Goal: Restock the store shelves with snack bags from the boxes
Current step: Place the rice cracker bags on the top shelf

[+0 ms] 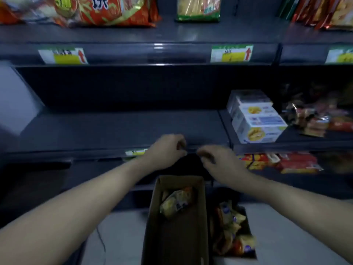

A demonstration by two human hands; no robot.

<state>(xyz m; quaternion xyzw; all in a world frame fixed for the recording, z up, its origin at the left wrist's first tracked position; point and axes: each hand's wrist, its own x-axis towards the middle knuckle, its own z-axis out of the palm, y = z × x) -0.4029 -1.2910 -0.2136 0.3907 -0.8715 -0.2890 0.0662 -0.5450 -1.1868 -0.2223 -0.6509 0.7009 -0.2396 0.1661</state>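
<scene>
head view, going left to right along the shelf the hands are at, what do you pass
small price label → left hand → right hand → stack of white boxes → pile of wrapped snacks

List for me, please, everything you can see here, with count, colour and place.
orange bags: a few, orange-red, top shelf left
green bag: one, green-yellow, top shelf centre
red packs: several, top shelf right
price labels: three, white-yellow, red arrows, top shelf edge
middle shelf: one, dark grey
white boxes: stack, count unclear, middle shelf right
wrapped snacks: many, red-brown, right of the boxes
lower packs: several, red-yellow, shelf below
tall carton: one, brown, below the hands
yellow bag: one, inside it
low carton: one, dark, to its right
loose bags: several, yellow-orange, inside that
left hand: curled, at the middle shelf's edge
right hand: curled, beside it
</scene>
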